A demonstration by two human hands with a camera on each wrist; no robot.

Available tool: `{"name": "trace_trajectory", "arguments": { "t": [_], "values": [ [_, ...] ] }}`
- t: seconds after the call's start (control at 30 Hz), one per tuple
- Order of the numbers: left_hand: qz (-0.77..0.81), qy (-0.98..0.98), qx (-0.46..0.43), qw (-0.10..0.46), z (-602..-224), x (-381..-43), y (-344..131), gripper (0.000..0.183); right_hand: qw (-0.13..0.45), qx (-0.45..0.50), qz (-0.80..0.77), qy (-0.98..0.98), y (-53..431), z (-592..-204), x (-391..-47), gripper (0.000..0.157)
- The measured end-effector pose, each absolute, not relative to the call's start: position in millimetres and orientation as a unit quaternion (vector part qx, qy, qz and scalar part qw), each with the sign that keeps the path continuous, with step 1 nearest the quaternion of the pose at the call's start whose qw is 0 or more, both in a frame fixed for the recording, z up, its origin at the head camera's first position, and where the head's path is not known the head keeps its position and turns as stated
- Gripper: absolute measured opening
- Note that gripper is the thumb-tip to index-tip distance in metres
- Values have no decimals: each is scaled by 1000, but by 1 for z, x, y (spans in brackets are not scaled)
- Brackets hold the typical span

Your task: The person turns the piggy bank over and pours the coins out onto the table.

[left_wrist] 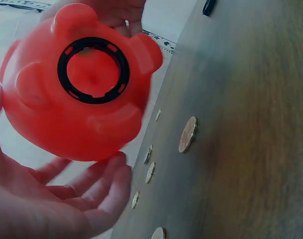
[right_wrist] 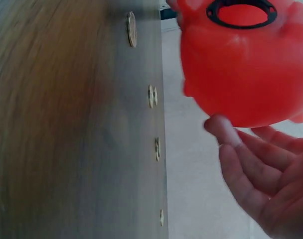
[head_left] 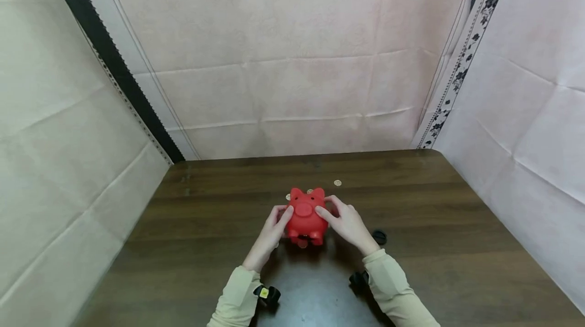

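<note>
A red piggy bank is held up off the table between both hands, its snout facing me. My left hand grips its left side, thumb on the front. From the other side my right hand holds it, thumb beside the snout. In the left wrist view, the underside shows an uncovered round hole with a black ring. Several coins lie on the table beneath and behind the bank, among them a large coin and a coin farther back. A round black cap lies near my right wrist.
The brown wooden table ends at a back edge against a hanging white cloth. Similar cloths enclose the left and right sides. Black devices sit at the left wrist and right wrist.
</note>
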State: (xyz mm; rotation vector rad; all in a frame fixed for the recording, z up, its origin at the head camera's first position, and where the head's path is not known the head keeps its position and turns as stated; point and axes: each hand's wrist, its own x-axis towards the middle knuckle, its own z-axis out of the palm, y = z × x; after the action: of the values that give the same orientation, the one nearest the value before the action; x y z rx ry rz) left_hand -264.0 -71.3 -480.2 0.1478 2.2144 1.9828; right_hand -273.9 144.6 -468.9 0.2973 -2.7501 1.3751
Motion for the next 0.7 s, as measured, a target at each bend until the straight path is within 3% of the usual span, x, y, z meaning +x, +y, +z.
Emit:
{"name": "trace_trajectory", "arguments": {
  "t": [0.13, 0.43, 0.7],
  "values": [
    [663, 741, 55, 92, -468, -256, -71, 46, 13, 89, 436, -895, 144, -467, -274, 43],
    [668, 740, 66, 32, -479, -268, -74, 50, 14, 149, 468, -871, 148, -463, -275, 52],
    [647, 741, 162, 77, -469, -266, -88, 70, 18, 238, 524, -817, 157, -462, -274, 72]
  ]
}}
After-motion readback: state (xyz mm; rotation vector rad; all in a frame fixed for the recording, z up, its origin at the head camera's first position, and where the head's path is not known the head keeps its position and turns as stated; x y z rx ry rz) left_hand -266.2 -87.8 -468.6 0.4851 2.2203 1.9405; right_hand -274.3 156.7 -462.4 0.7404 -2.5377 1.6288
